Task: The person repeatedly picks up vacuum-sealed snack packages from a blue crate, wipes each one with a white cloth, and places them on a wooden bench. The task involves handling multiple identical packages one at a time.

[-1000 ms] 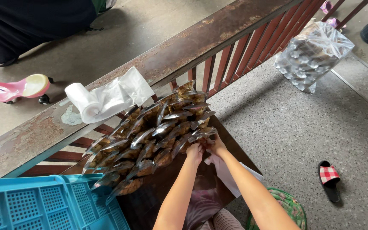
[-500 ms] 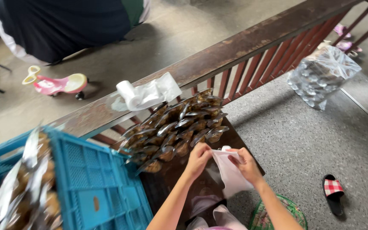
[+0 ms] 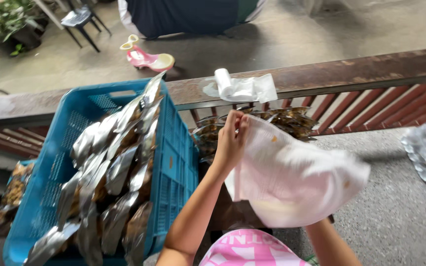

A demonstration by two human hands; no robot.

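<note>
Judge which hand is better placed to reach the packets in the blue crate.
Left, probably: the left hand is beside the blue crate, though its fingers pinch the rim of the white bag. The right hand is hidden under it.

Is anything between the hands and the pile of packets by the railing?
Yes. The pale plastic bag, pinched by the left hand, spreads over most of the packet pile. The right hand is hidden behind the bag.

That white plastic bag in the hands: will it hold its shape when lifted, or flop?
Likely floppy: the white plastic bag billows and creases while the left hand pinches its edge. Probably light, since it blurs as if fluttering. The right hand is hidden behind it.
</note>
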